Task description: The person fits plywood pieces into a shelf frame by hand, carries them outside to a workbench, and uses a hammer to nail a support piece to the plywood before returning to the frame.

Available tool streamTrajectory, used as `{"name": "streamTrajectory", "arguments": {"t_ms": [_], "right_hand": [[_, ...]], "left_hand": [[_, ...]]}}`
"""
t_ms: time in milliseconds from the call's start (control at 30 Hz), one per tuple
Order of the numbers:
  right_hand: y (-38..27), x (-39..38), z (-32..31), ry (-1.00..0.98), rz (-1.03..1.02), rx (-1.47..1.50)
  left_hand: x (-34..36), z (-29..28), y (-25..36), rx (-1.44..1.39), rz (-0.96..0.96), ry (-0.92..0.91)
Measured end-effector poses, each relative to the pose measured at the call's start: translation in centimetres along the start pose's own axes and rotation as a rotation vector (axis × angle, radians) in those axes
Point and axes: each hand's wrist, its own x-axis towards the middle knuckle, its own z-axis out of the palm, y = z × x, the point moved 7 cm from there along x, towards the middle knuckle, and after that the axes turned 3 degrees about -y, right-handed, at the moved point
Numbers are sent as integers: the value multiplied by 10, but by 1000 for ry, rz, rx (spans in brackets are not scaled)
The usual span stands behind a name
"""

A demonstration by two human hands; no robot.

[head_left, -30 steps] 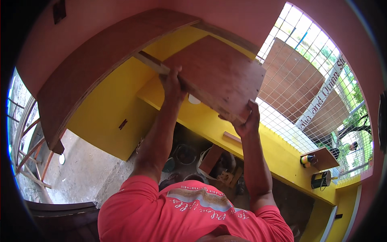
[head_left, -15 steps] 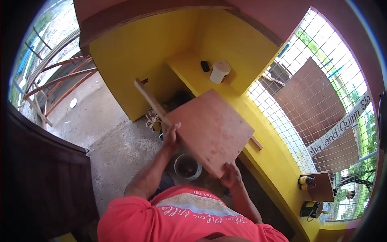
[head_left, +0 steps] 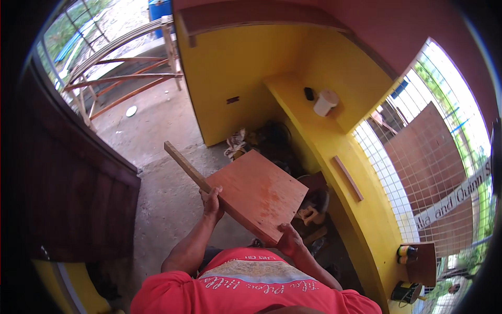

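Note:
A square, reddish-brown wooden board is held in front of my body, tilted, with worn patches on its face. Along its left edge runs a wooden batten that sticks out past the far left corner. My left hand is closed round that left edge, near where the batten meets the board. At the near right corner my right hand grips the board, thumb on top. The board covers part of the floor beneath it.
To the right runs a yellow counter carrying a loose wood strip, a white container, bottles and a dark can. Clutter lies under it. A dark door stands left; wire mesh covers the window.
My view has turned left, toward the doorway. Both hands have brought the board nearer my body, away from the counter. The strip on the counter shows fully now; the bucket below is no longer visible.

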Motion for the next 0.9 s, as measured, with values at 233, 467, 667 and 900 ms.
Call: {"name": "streamTrajectory", "arguments": {"t_ms": [233,467,667,900], "right_hand": [[74,61,106,-216,89,-5],[164,167,219,-245,160,-25],[218,266,276,-366,299,-36],[250,408,361,-411,366,-65]], "left_hand": [[9,-50,153,93,245,12],[41,-100,313,267,463,57],[95,-127,399,425,527,118],[236,-242,437,320,216,107]]}}
